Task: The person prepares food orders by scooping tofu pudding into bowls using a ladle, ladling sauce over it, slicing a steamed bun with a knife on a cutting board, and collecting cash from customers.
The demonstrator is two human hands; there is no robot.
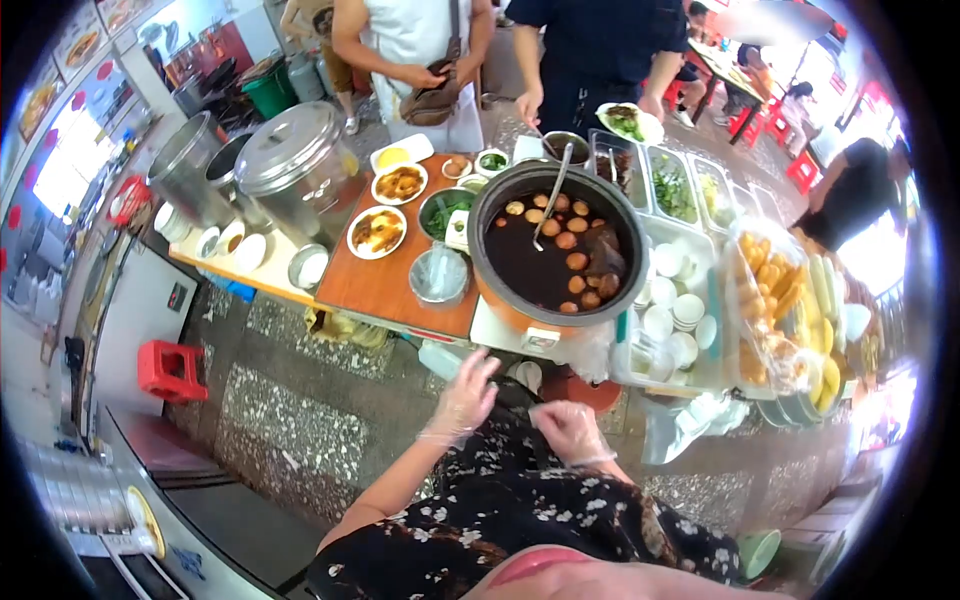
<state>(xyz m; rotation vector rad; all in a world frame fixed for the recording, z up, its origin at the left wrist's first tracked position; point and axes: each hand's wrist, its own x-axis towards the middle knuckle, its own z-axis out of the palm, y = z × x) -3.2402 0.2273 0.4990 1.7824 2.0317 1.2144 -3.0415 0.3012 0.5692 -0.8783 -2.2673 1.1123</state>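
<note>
My left hand [468, 398], in a clear plastic glove, is raised in front of my body with its fingers apart and nothing in it. To its right my right hand [573, 431], gloved the same way, has its fingers curled in, and I see nothing in them. Both hands are on my side of the counter, below a big dark pot [482, 268] and apart from it. Brown eggs [566, 240] float in its dark broth, where a metal ladle [553, 200] leans. A lined metal bowl [438, 277] stands left of the pot.
Plates of food [377, 232] and a lidded steel pot [300, 160] stand to the left. A bin of white bowls [688, 309] and bagged fried dough sticks [768, 275] are on the right. Across the counter a person in dark clothes holds a plate [650, 127]. A red stool [172, 369] stands on the floor.
</note>
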